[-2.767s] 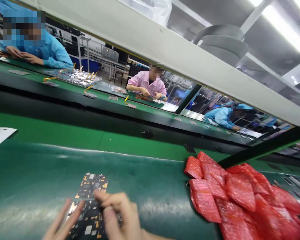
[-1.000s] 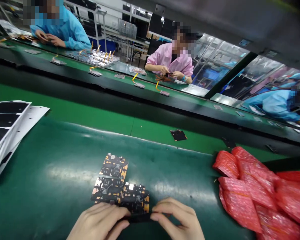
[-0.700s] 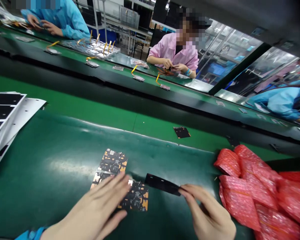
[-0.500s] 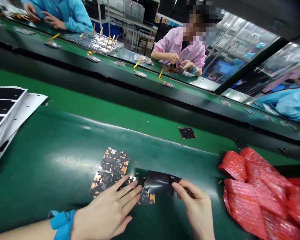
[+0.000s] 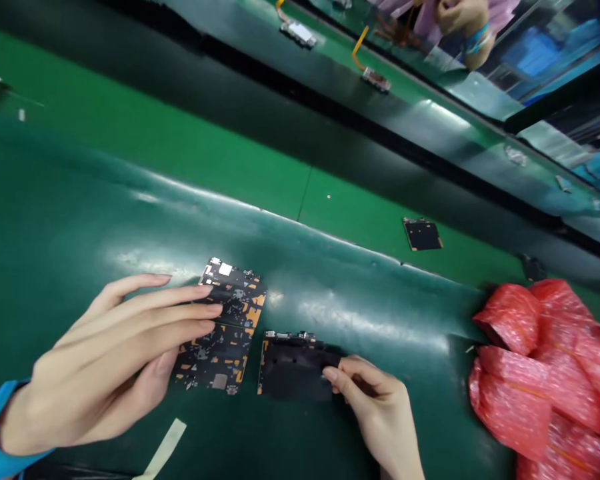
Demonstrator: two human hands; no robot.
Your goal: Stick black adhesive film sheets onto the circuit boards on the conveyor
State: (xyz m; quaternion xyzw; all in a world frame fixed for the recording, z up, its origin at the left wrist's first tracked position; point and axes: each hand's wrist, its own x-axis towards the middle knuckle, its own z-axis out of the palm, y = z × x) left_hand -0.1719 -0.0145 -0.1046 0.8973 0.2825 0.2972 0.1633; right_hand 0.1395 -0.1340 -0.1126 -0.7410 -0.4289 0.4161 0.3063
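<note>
Black film (image 5: 295,368) covers the rightmost of three circuit boards (image 5: 240,300) on the green conveyor belt (image 5: 330,293), its edge pinched by the right hand (image 5: 375,413). The open left hand (image 5: 115,353) lies across the other two boards.

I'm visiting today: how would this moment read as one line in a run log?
Left hand: lying on circuit boards | Right hand: pinching black film over third board

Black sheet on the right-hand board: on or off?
On: the black sheet covers most of the circuit board, showing only its top and left edges, and the right hand pinches the sheet's right end.
</note>
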